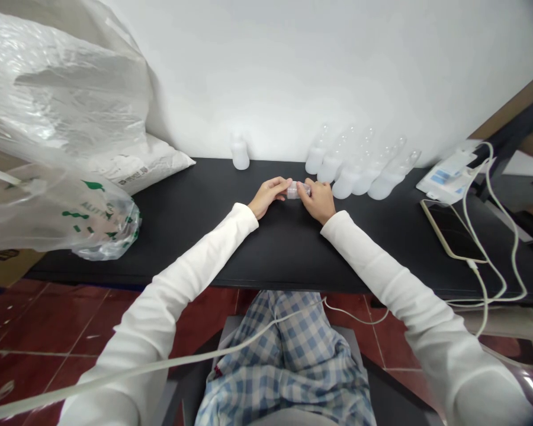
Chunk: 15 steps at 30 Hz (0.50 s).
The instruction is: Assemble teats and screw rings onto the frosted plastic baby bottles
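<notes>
Above the middle of the black table, my left hand [270,196] and my right hand [318,199] meet at a small clear plastic bottle top [292,190] with a ribbed collar, lying sideways between them. My left fingers pinch its left, ribbed end. The right thumb and fingers wrap round its other end and partly hide it. Just beyond my right hand stand several frosted white bottles [347,177] with clear domed tops. A single frosted bottle [240,152], with no tall dome on it, stands by the wall, beyond my left hand.
On the left, a big crinkled plastic bag [80,89] and a clear bag with green print [93,219] cover part of the black table [284,260]. To the right lie white packets [448,176] and a phone [453,229] on a cable [483,290]. Another cable crosses my lap.
</notes>
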{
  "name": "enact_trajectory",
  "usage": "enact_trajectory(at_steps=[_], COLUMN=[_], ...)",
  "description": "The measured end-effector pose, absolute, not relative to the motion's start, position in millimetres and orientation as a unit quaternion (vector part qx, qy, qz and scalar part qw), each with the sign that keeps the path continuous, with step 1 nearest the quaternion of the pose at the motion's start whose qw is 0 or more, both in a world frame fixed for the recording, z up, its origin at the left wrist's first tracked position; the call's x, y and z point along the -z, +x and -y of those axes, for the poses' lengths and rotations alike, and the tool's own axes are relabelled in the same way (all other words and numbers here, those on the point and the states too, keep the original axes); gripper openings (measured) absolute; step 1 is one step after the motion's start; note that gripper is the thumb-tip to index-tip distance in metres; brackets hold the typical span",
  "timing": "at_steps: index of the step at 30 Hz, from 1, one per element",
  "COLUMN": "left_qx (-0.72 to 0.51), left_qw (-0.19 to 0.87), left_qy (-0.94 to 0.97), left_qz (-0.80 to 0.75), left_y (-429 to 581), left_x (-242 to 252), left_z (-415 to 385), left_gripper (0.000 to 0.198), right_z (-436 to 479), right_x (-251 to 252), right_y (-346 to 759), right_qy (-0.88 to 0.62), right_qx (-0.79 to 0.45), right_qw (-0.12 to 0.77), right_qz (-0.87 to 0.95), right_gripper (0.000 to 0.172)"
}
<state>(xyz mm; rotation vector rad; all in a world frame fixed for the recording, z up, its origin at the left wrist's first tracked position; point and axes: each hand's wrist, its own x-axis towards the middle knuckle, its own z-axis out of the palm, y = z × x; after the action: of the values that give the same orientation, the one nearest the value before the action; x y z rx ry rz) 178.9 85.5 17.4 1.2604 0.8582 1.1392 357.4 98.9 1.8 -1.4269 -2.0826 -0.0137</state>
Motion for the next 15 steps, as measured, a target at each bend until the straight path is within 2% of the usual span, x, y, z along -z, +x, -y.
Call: enact_trajectory(at_steps=[3,7,15], left_qx=[-0.491,-0.458,-0.457], left_qw=[0.534,0.486,0.571], left_qy=[0.566,0.598,0.558], left_qz=[-0.391,-0.442,-0.392], left_y=[182.3,184.7,180.8], left_x=[-16.8,-13.8,-13.1], left_z=[-86.0,-88.9,-90.5], left_gripper=[0.06,0.051,0.045], right_z=[-97.0,-98.0,-98.4], right_x=[-3.9,-2.9,-2.7], right_y=[356.2,356.0,358.2], right_qy=[-0.557,-0.559,-0.532], right_qx=[0.007,0.002,-0.026], right_qw=[0.297,0.311,0.355], right_qz=[0.776,0.769,0.768], right_gripper=[0.047,0.049,0.055])
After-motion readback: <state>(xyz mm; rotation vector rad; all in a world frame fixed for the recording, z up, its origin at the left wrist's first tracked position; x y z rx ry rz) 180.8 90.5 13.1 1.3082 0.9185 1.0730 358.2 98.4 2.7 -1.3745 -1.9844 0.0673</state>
